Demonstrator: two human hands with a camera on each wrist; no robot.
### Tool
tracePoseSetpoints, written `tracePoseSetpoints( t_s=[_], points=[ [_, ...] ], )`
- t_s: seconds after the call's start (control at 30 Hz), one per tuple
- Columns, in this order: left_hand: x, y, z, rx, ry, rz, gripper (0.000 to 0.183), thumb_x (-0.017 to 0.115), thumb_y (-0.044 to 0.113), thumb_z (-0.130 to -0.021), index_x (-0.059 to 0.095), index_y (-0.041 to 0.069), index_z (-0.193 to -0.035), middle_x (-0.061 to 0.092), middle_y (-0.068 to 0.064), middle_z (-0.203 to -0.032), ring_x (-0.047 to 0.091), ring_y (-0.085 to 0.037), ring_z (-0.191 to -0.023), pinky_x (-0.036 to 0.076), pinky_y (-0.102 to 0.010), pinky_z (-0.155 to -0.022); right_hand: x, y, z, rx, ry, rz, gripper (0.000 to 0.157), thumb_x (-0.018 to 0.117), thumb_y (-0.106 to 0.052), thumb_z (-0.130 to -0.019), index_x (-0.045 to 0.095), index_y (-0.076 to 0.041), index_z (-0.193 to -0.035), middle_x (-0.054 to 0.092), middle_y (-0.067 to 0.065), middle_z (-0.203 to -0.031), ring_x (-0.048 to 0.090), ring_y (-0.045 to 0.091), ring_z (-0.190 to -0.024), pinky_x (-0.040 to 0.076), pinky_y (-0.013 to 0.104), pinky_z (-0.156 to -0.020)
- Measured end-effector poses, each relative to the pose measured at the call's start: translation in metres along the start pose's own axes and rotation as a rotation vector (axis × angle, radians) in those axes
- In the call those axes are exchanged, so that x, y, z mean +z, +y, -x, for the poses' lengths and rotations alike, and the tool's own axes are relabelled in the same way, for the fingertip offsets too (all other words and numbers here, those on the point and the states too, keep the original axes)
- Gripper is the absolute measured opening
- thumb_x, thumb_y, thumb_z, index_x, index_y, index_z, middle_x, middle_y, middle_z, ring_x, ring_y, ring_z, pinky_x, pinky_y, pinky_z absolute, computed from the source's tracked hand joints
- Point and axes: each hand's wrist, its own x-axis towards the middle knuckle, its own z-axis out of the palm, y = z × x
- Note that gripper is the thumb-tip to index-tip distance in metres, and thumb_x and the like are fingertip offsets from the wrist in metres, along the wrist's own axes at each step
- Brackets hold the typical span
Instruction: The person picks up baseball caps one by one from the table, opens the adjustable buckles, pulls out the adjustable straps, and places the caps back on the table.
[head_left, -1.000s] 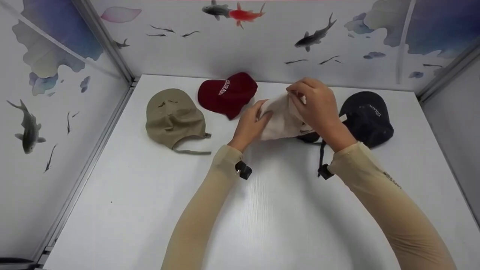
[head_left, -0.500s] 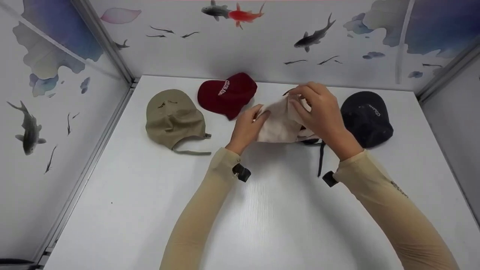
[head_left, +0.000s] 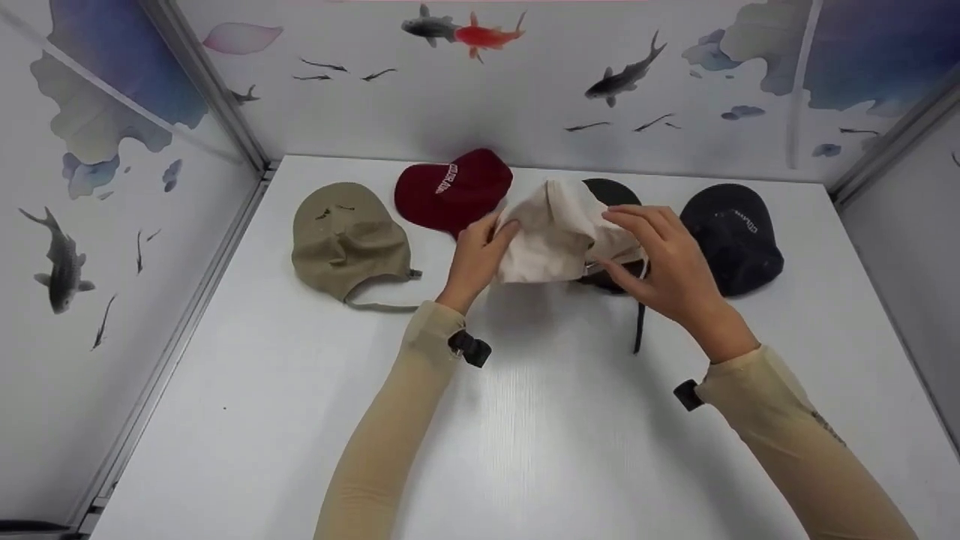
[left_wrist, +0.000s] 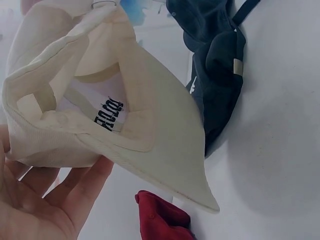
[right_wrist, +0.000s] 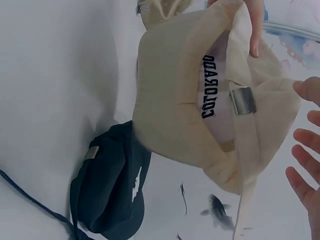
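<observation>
At the far left of the white table (head_left: 525, 420), a khaki cap (head_left: 349, 236) is laid flat, its strap end left loose toward the middle. Beside it, near the back edge, a red cap (head_left: 454, 189) is set with its lettering in sight. Next, a cream cap (head_left: 536, 240) is held up over the table by the left hand (head_left: 472, 259), its side pinched between thumb and fingers, probably so that its weight is borne there and the other hand is left free. In the right wrist view, its inside is turned toward the camera, and a metal buckle (right_wrist: 243, 100) is seen on its strap (right_wrist: 245, 140). Behind it, a dark cap (head_left: 611, 193) is partly hidden. At the cream cap's right side, the right hand (head_left: 675, 270) is held with fingers spread and nothing gripped, perhaps to keep room around the strap; whether the cloth is touched by the thumb cannot be told. At the far right, a navy cap (head_left: 733, 240) is laid apart, seemingly to keep it out of the way.
</observation>
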Motion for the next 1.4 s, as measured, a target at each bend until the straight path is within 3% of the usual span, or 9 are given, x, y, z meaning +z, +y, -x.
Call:
tracePoseSetpoints(
  t_s=[0.13,0.23,0.4,0.63,0.93,1.03,1.2,1.3,1.4],
  points=[
    [-0.002,-0.003,0.002,-0.016,-0.004,0.038,0.034,0.056,0.027,-0.103,0.065,0.005,-0.127,0.071,-0.014,-0.117,0.065,-0.018,-0.096,0.053,-0.031,-0.085,0.003,0.003,0.008,0.041,-0.007,0.056,0.052,0.081,-0.006,-0.081,0.061,-0.004,-0.13,0.065,0.015,-0.122,0.058,0.032,-0.113,0.049,0.044,-0.094],
    [-0.004,-0.004,0.003,-0.019,-0.022,0.057,0.036,0.056,0.027,-0.103,0.063,0.005,-0.13,0.07,-0.014,-0.12,0.065,-0.02,-0.1,0.053,-0.034,-0.09,0.005,0.003,0.007,0.058,0.016,0.083,0.036,0.079,-0.005,-0.083,0.067,-0.002,-0.116,0.068,0.014,-0.112,0.06,0.032,-0.107,0.05,0.043,-0.092],
    [-0.005,-0.007,0.005,-0.005,-0.051,0.064,0.032,0.056,0.027,-0.103,0.064,0.005,-0.125,0.07,-0.015,-0.115,0.064,-0.018,-0.095,0.052,-0.03,-0.083,0.009,0.002,0.004,0.062,0.024,0.098,0.013,0.076,-0.006,-0.087,0.069,-0.002,-0.097,0.068,0.013,-0.106,0.06,0.031,-0.102,0.05,0.042,-0.09],
    [-0.009,-0.008,0.008,0.044,-0.016,0.039,0.027,0.057,0.023,-0.102,0.065,0.005,-0.121,0.07,-0.016,-0.109,0.065,-0.021,-0.092,0.052,-0.03,-0.08,0.012,-0.004,0.003,0.121,0.056,0.022,0.01,0.07,-0.005,-0.092,0.065,-0.002,-0.1,0.072,0.012,-0.107,0.068,0.026,-0.092,0.055,0.037,-0.072],
    [-0.011,0.005,0.011,0.154,0.096,-0.017,0.03,0.063,0.011,-0.097,0.062,0.006,-0.127,0.068,-0.009,-0.125,0.064,-0.019,-0.113,0.051,-0.033,-0.099,0.015,-0.017,-0.005,0.229,0.073,-0.021,0.01,0.066,-0.015,-0.096,0.067,-0.005,-0.099,0.073,0.011,-0.09,0.071,0.018,-0.076,0.057,0.027,-0.063],
    [-0.009,0.01,0.012,0.218,0.179,-0.135,0.029,0.066,0.006,-0.094,0.059,0.004,-0.122,0.063,-0.01,-0.123,0.061,-0.019,-0.115,0.05,-0.031,-0.101,0.017,-0.02,-0.007,0.236,0.084,-0.033,0.011,0.067,-0.015,-0.096,0.066,-0.003,-0.098,0.074,0.01,-0.09,0.072,0.018,-0.076,0.058,0.028,-0.064],
    [-0.005,0.019,0.019,0.295,0.298,-0.48,0.018,0.072,0.007,-0.089,0.058,0.007,-0.101,0.053,-0.01,-0.106,0.053,-0.024,-0.1,0.049,-0.034,-0.092,0.018,-0.025,-0.01,0.256,0.088,-0.064,0.014,0.067,-0.015,-0.095,0.065,-0.002,-0.097,0.074,0.012,-0.09,0.073,0.02,-0.079,0.06,0.034,-0.065],
    [-0.005,0.024,0.024,0.33,0.273,-0.585,0.012,0.071,0.009,-0.089,0.063,0.01,-0.098,0.056,-0.008,-0.102,0.054,-0.023,-0.097,0.05,-0.033,-0.089,0.018,-0.027,-0.01,0.273,0.082,-0.07,0.014,0.068,-0.015,-0.095,0.065,-0.002,-0.097,0.074,0.012,-0.09,0.073,0.021,-0.08,0.06,0.031,-0.067],
    [-0.005,0.026,0.029,0.356,0.219,-0.603,0.016,0.07,0.011,-0.09,0.067,0.01,-0.106,0.059,-0.006,-0.106,0.056,-0.022,-0.1,0.051,-0.031,-0.092,0.018,-0.028,-0.01,0.292,0.076,-0.083,0.013,0.067,-0.015,-0.095,0.065,-0.002,-0.097,0.074,0.012,-0.09,0.073,0.02,-0.081,0.056,0.017,-0.069]
  ],
)
